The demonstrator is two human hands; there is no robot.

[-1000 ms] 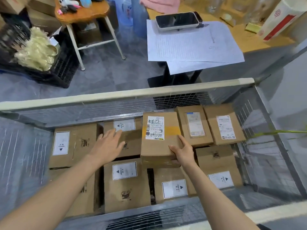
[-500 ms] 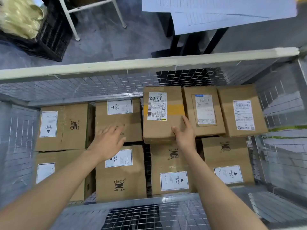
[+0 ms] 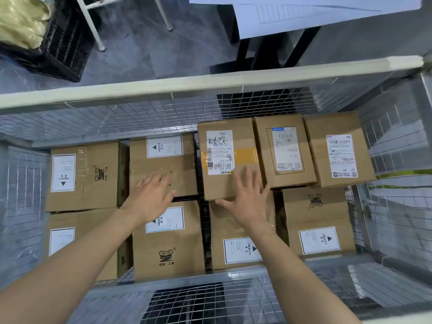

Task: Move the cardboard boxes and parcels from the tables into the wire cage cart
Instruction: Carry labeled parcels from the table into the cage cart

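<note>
Several brown cardboard boxes lie packed inside the wire cage cart (image 3: 210,83). A box with yellow tape and a barcode label (image 3: 224,139) lies on top of the lower layer, beside two other labelled parcels (image 3: 284,148) (image 3: 339,148) along the far wall. My right hand (image 3: 247,195) rests flat, fingers spread, on the near end of the taped box. My left hand (image 3: 149,195) hovers with straight fingers over a "HEAVY" box (image 3: 163,155) to the left, blurred by motion. Neither hand holds anything.
Lower-layer "HEAVY" boxes (image 3: 168,253) fill the cage floor. Beyond the cage's far rail stand a table with hanging paper sheets (image 3: 304,15), a white stool's legs (image 3: 93,26) and a black crate with pale material (image 3: 60,47) on the grey floor.
My right hand let go of the taped box's corner and now lies flat on its top. The box sits against the far wall. The camera tilted further down into the cage.
</note>
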